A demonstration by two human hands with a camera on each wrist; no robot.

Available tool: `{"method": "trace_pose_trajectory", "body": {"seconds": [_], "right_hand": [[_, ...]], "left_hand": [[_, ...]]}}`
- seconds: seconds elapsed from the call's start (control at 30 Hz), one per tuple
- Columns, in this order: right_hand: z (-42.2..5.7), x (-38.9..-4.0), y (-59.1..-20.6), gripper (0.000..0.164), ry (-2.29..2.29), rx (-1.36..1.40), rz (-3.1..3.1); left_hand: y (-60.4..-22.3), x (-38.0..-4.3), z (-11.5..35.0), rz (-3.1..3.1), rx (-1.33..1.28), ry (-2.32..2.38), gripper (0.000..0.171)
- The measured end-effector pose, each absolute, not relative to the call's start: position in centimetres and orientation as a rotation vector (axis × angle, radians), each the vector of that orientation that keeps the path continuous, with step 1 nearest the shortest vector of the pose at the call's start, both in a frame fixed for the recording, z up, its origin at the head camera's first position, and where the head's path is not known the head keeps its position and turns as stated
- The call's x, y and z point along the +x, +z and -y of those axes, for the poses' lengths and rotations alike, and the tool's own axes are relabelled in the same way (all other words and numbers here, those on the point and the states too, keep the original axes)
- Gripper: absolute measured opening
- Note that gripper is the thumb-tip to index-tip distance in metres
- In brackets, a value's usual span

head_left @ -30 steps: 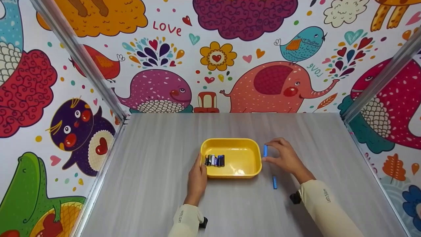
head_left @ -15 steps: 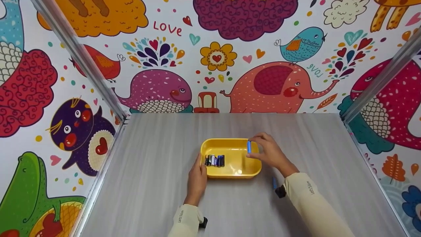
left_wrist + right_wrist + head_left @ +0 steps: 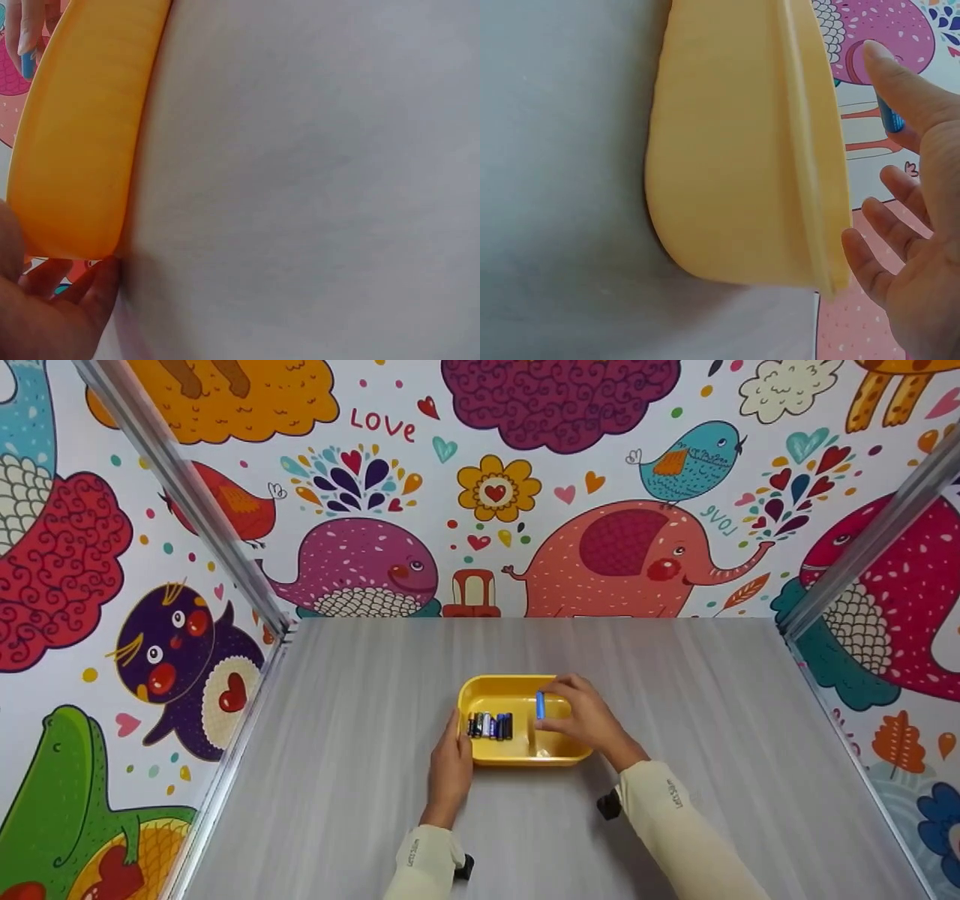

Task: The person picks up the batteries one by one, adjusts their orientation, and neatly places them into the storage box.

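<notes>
A yellow plastic tray (image 3: 499, 761) sits on the table, its side filling much of the left wrist view. My left hand (image 3: 450, 771) holds it by the left end, fingers along the outer wall. Several batteries (image 3: 491, 726) in mixed colours stand side by side in a row at the tray's left. Over the tray's right half, my right hand (image 3: 589, 720) pinches a blue battery (image 3: 540, 706) between thumb and fingertips. In the right wrist view that blue battery (image 3: 890, 116) shows beside the thumb, with the remaining fingers loosely spread.
The grey wood-grain table (image 3: 360, 735) meets a cartoon-patterned wall (image 3: 480, 547) at the back. Metal posts (image 3: 187, 495) rise at the corners. A black wrist camera (image 3: 609, 805) hangs under the right sleeve (image 3: 675, 817).
My right hand has carried the blue battery leftward from outside the tray's right end to above its interior. A second blue battery on the table is now hidden by the right arm.
</notes>
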State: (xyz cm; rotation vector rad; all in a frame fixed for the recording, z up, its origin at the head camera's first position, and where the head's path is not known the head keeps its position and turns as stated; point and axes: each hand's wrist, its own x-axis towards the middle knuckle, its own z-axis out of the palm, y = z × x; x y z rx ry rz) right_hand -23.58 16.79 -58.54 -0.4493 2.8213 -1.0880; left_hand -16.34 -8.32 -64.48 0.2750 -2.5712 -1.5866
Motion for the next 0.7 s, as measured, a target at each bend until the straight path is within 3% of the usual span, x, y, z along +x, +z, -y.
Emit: {"method": "trace_pose_trajectory", "body": {"seconds": [0.7], "right_hand": [[-13.9,-24.3,-61.6,0.056,-0.985,-0.447,-2.765]], "left_hand": [[-64.5,-16.4,8.3,2.584,0.280,-1.567,0.053]]}}
